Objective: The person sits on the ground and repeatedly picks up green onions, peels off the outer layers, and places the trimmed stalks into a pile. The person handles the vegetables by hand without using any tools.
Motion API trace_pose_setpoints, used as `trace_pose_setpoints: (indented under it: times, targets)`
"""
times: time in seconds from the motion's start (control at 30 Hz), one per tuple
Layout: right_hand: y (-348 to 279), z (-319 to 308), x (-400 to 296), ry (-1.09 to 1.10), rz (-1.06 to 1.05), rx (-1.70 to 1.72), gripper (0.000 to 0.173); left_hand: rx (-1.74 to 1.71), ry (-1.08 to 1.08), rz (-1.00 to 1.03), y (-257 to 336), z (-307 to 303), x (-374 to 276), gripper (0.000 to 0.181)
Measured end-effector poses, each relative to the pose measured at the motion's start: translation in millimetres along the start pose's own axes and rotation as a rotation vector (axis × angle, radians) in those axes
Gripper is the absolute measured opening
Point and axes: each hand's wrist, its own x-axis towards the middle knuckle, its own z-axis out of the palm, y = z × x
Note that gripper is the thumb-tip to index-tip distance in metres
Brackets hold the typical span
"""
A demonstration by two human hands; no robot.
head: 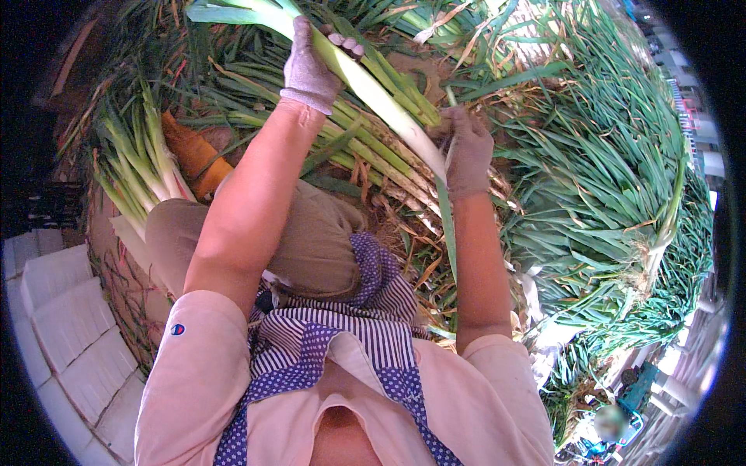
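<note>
In a knit glove, my left hand (pixel 317 67) is closed around the green upper part of a leek-like long green onion (pixel 382 108). Its white shaft slants down to the right. At its lower end is my gloved right hand (pixel 468 148), gripping outer leaves that are partly separated from the shaft; one long green leaf (pixel 447 224) hangs below this hand. The fingertips there are partly hidden. Beneath the held onion lies a bunch of unpeeled long green onions (pixel 373 154) with soil-marked stems.
Large heaps of long green onions (pixel 588 175) spread on the right. A few pale-stemmed onions (pixel 137 169) lie at the left by my knee, near an orange object (pixel 201 157). White blocks or boxes (pixel 76 326) stand lower left. Dry leaf scraps (pixel 425 250) litter the ground.
</note>
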Motion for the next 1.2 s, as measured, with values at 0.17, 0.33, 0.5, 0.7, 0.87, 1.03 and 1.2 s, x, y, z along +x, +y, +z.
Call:
trace_pose_setpoints:
  times: [0.17,0.33,0.5,0.7,0.87,1.03,1.2]
  targets:
    - [1,-76,-23,-0.082,0.065,0.203,0.016,0.248,-0.040,0.123,42,-23,12,0.046]
    - [92,-307,-98,-0.230,-0.152,-1.872,0.043,0.251,-0.101,0.160,73,-39,30,0.051]
    - [32,-230,-94,-0.116,-0.113,-1.864,0.047,0.152,-0.253,0.032,56,-20,9,0.053]
    - [-25,7,-47,-0.706,0.070,-0.769,0.067,-0.139,-0.626,-0.218,50,9,4,0.066]
    - [-13,36,-63,-0.508,-0.282,-1.184,0.053,0.372,0.010,0.178,50,1,5,0.037]
    - [4,23,-68,-0.531,-0.376,-1.162,0.036,0.277,0.005,0.110,44,-33,14,0.034]
    - [8,19,-57,-0.452,-0.204,-0.772,0.040,0.209,-0.029,0.116,41,-33,14,0.039]
